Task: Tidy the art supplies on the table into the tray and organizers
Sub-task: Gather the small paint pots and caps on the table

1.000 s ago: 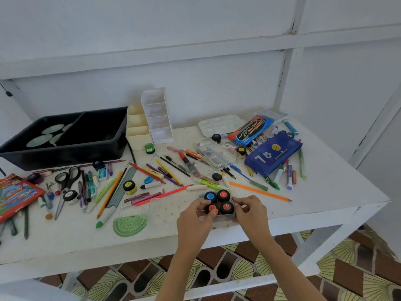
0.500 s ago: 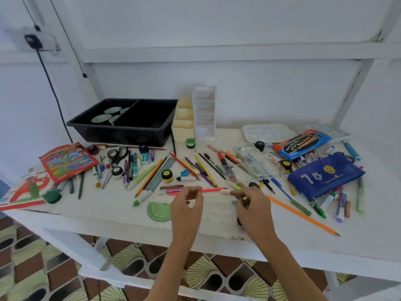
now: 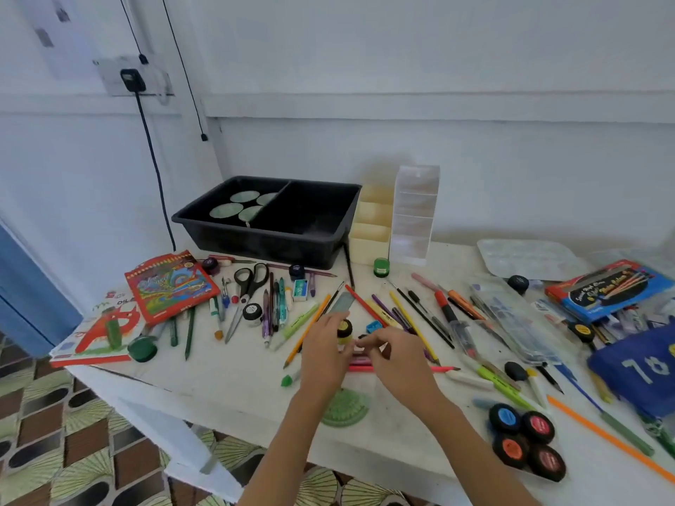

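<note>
My left hand (image 3: 323,354) and right hand (image 3: 400,361) meet over the bench (image 3: 226,374), just beside the yellow-capped paint jar (image 3: 344,327). Blur hides whether my fingers (image 3: 380,341) are clamped on anything. The black tray (image 3: 270,231) and the organizers (image 3: 414,213) stand side by side at the wall.

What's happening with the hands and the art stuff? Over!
Left hand and right hand over the pink marker, grips unclear. Black tray holds only green discs. Yellow-lidded pot beside left fingers.
</note>
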Motion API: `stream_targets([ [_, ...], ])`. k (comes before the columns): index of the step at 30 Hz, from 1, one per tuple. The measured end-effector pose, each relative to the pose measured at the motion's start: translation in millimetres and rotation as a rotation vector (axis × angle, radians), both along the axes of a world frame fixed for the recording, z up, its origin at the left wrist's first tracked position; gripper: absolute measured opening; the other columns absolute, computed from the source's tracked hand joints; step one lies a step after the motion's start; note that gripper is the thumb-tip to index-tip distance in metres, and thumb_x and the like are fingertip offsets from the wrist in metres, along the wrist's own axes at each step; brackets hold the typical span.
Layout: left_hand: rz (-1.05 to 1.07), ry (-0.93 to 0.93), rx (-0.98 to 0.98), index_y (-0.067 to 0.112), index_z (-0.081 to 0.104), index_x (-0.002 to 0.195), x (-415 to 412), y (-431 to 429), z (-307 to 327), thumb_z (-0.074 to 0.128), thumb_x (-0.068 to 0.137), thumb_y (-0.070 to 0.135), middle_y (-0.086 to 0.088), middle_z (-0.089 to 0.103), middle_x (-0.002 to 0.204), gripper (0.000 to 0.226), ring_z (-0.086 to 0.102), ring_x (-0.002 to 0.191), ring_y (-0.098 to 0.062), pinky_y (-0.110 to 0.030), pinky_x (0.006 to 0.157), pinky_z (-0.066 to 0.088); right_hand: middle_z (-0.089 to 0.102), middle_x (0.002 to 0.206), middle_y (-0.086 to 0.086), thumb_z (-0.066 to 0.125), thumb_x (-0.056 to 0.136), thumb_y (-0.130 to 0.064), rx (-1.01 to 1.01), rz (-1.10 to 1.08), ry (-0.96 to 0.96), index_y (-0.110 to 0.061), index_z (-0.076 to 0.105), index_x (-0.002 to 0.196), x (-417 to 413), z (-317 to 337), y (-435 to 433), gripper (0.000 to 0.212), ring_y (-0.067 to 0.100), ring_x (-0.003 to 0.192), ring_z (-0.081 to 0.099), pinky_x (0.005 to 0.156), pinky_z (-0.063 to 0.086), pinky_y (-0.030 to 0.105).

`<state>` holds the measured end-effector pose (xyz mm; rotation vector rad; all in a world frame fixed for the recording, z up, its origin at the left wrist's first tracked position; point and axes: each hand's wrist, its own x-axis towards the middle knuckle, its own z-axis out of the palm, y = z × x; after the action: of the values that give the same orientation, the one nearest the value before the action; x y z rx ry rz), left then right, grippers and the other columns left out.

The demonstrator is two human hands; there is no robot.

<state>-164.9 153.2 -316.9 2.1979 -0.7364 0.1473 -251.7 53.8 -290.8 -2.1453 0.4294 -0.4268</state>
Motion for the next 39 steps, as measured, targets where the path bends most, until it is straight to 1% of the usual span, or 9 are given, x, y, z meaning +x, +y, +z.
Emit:
stream_targets([
  [3, -0.056, 0.024, 0.072, 0.012, 0.056, 0.125, 17, -3, -5, 0.067, 0.083, 0.011, -0.002, 0.058, 0.122, 0.044, 0.050, 0.117, -0.018, -0.025, 0.101, 0.035, 0.068, 0.084, -0.008, 0.055, 0.084, 0.001, 0.007, -0.059, -0.004, -0.019, 0.072, 0.087, 15, -1, -3, 0.026, 0.003, 0.077, 0.060, 0.071, 0.051, 0.020],
  [7, -0.092, 0.096, 0.056, 0.012, 0.059, 0.121, 31, -4, -11, 0.070, 0.082, 0.013, -0.002, 0.061, 0.117, 0.041, 0.053, 0.112, -0.017, -0.022, 0.095, 0.038, 0.069, 0.085, -0.009, 0.055, 0.084, 0.002, 0.045, -0.130, -0.004, -0.018, 0.073, 0.086, 28, -5, -9, 0.027, 0.002, 0.082, 0.061, 0.073, 0.049, 0.014],
  [11, -0.036, 0.163, -0.163, 0.015, 0.064, 0.108, 32, 2, 0, 0.074, 0.079, 0.016, 0.005, 0.061, 0.100, 0.031, 0.057, 0.095, -0.010, -0.019, 0.083, 0.044, 0.066, 0.082, -0.011, 0.055, 0.085, 0.002, 0.087, -0.185, -0.006, -0.021, 0.071, 0.083, 43, -8, -8, 0.028, -0.001, 0.068, 0.059, 0.062, 0.048, 0.014],
  [15, 0.074, 0.156, -0.347, 0.021, 0.063, 0.109, 40, 24, 13, 0.073, 0.080, 0.017, 0.009, 0.059, 0.101, 0.031, 0.057, 0.094, -0.004, -0.019, 0.083, 0.046, 0.066, 0.077, -0.013, 0.056, 0.084, 0.003, 0.114, -0.156, -0.034, -0.027, 0.068, 0.076, 67, -8, 6, 0.034, 0.002, 0.065, 0.057, 0.068, 0.051, 0.025],
  [20, 0.255, 0.114, -0.419, 0.021, 0.063, 0.111, 62, 72, 22, 0.073, 0.081, 0.017, 0.012, 0.058, 0.100, 0.032, 0.057, 0.092, -0.004, -0.013, 0.079, 0.047, 0.065, 0.081, -0.007, 0.055, 0.085, 0.004, 0.090, 0.015, 0.005, -0.015, 0.072, 0.088, 108, -6, 42, 0.024, -0.003, 0.065, 0.055, 0.059, 0.042, 0.006],
  [27, 0.454, 0.114, -0.411, 0.024, 0.063, 0.110, 81, 129, 20, 0.074, 0.079, 0.018, 0.014, 0.057, 0.099, 0.034, 0.056, 0.089, -0.003, -0.008, 0.075, 0.042, 0.054, 0.117, -0.005, 0.065, 0.083, -0.022, -0.260, 0.225, 0.086, -0.025, 0.054, 0.125, 163, -14, 92, 0.044, 0.014, 0.113, 0.043, 0.098, 0.037, 0.028],
  [30, 0.473, 0.110, -0.408, 0.023, 0.064, 0.108, 83, 143, 19, 0.074, 0.079, 0.020, 0.011, 0.059, 0.100, 0.032, 0.056, 0.089, -0.007, -0.009, 0.075, 0.041, 0.045, 0.129, -0.003, 0.063, 0.084, -0.036, -0.420, 0.226, 0.181, -0.027, 0.040, 0.136, 177, -20, 107, 0.057, 0.018, 0.122, 0.036, 0.101, 0.033, 0.032],
  [35, 0.500, 0.144, -0.383, 0.019, 0.063, 0.111, 84, 154, 16, 0.076, 0.077, 0.024, 0.010, 0.057, 0.097, 0.037, 0.056, 0.087, -0.012, -0.010, 0.070, 0.039, 0.045, 0.134, -0.001, 0.053, 0.093, -0.033, -0.466, 0.144, 0.215, -0.024, 0.041, 0.136, 181, -29, 117, 0.045, 0.019, 0.125, 0.036, 0.101, 0.029, 0.033],
  [39, 0.449, 0.173, -0.448, 0.022, 0.064, 0.103, 74, 148, 19, 0.077, 0.076, 0.025, 0.010, 0.059, 0.094, 0.030, 0.055, 0.085, -0.004, -0.010, 0.071, 0.040, 0.058, 0.119, -0.004, 0.063, 0.087, -0.032, -0.224, 0.097, 0.069, -0.022, 0.057, 0.121, 173, -30, 110, 0.036, 0.016, 0.115, 0.045, 0.099, 0.034, 0.035],
])
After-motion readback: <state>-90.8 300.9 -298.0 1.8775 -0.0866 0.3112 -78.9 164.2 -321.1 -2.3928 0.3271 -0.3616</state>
